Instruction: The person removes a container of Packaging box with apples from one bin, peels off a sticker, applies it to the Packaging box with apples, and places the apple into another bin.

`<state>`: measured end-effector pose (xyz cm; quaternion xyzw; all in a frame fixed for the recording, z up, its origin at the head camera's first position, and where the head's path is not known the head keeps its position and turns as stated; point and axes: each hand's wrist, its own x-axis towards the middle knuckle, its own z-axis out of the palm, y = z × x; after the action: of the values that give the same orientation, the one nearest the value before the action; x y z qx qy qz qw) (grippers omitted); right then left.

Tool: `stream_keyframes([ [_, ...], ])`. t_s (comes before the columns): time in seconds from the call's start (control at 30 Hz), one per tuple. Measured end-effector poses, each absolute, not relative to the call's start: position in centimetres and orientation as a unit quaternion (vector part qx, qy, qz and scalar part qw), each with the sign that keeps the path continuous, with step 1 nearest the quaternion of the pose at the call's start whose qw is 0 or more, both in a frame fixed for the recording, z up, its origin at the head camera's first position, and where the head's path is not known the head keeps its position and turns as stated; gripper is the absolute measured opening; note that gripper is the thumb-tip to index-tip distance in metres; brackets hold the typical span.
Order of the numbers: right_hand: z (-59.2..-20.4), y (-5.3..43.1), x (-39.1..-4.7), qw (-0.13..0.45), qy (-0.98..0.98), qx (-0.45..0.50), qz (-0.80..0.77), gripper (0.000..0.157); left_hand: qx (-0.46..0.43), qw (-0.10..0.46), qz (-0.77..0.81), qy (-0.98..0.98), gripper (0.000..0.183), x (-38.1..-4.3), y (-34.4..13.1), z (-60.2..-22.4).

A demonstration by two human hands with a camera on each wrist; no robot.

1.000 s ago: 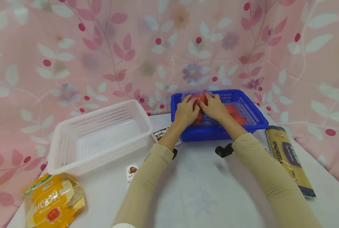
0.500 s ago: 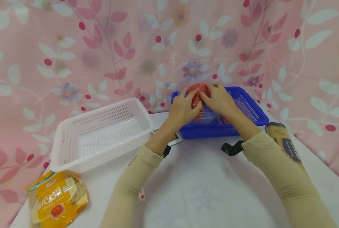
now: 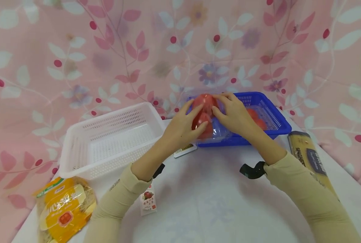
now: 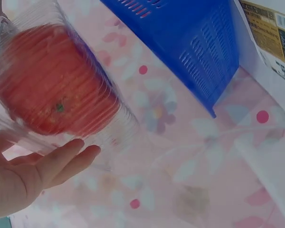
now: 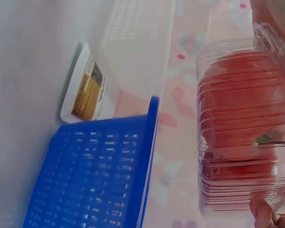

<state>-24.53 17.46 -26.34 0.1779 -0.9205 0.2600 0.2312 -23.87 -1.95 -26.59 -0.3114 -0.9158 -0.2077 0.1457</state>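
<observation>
Leftward and nearer the person since half a second ago, the tomato box (image 3: 209, 123) is raised between left grip (image 3: 182, 125) and right grip (image 3: 233, 114), both holding its sides. Light, even pressure should spare the thin plastic. Below is the blue basket (image 3: 241, 141), with more tomatoes (image 3: 257, 120) right of the grip; the white basket (image 3: 107, 167) stands left.

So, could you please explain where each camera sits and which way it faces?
Head: worn on the person's head, looking forward and down at the tomatoes, blue basket and white basket; left hand, right hand and both sleeves show.
Left wrist: worn there, looking at the clear box of tomatoes; the left hand shows at lower left.
Right wrist: worn there, looking at the same box; parts of hands show at the right edge.
Shared: both wrist views show the blue basket.
</observation>
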Motion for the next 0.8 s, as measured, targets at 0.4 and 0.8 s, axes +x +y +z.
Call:
stream_keyframes([
  [0.4,-27.1,16.5,-20.9,0.253,-0.899,0.245,0.260,0.036,-0.335,0.181,-0.169,-0.909,0.060,-19.4,-5.1,-27.6],
  [0.8,-28.7,15.3,-16.6,0.153,-0.901,0.272,0.301,0.037,-0.354,0.227,-0.158,-0.893,0.058,-15.2,-7.8,-30.1],
])
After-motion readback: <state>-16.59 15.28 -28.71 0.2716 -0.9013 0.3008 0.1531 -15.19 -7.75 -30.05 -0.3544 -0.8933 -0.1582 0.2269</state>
